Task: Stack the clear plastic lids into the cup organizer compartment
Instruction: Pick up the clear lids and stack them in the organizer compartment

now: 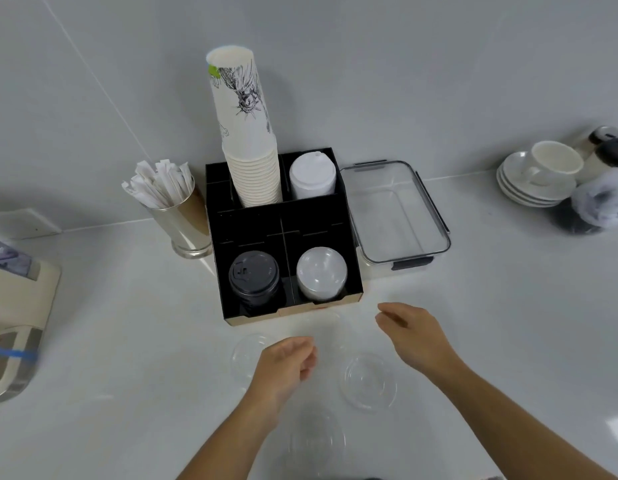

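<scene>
A stack of clear, round, ribbed plastic lids [321, 273] is seen upright in the near right compartment of the black, square, divided cup organizer [283, 233]. Three more clear flat lids are spread on the white counter [127, 341] near it: one [369, 381] just right of the left hand [286, 365], one [246, 355] partly hidden behind that hand, and one [316, 445] nearest. The left hand's fingers are loosely curled, holding nothing. The right hand [413, 332] is held empty, fingers slightly apart.

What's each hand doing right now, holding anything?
Left hand: loosely curled, holding nothing visible.
Right hand: open, empty, hovering near the organizer.
</scene>
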Available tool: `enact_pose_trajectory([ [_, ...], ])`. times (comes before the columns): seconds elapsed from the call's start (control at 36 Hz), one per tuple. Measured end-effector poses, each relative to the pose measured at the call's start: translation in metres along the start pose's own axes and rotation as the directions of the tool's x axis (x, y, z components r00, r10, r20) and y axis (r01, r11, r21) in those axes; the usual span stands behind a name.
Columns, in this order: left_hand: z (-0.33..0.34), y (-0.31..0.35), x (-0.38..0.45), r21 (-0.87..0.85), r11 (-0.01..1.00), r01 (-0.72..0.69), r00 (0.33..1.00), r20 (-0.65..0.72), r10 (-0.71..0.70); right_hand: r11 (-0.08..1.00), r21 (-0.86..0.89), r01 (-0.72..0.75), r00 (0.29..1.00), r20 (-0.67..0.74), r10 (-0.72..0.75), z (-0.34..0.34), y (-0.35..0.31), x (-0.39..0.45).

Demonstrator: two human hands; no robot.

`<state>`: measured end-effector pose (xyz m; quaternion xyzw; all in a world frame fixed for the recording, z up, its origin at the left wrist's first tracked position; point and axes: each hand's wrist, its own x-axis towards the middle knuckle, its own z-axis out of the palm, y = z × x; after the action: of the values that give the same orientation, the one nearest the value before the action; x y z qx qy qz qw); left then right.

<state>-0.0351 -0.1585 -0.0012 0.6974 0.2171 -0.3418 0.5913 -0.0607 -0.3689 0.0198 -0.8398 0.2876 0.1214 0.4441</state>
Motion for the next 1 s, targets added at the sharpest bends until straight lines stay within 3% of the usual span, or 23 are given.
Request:
enact_pose_trajectory([
  [0.5, 0.029, -0.032, -0.001, 0.088, 0.986, 0.144, 0.983, 0.105, -0.153, 0.955, 0.098, -0.281, 0.960, 0.048, 0.278, 0.012, 0.057, -0.045],
  [1.0, 0.042, -0.039, -0.004, 0.109, 0.982, 0.154, 0.978, 0.125, -0.167, 0.901, 0.217, -0.375, 0.927, 0.110, 0.359, 0.023, 0.062, -0.056],
])
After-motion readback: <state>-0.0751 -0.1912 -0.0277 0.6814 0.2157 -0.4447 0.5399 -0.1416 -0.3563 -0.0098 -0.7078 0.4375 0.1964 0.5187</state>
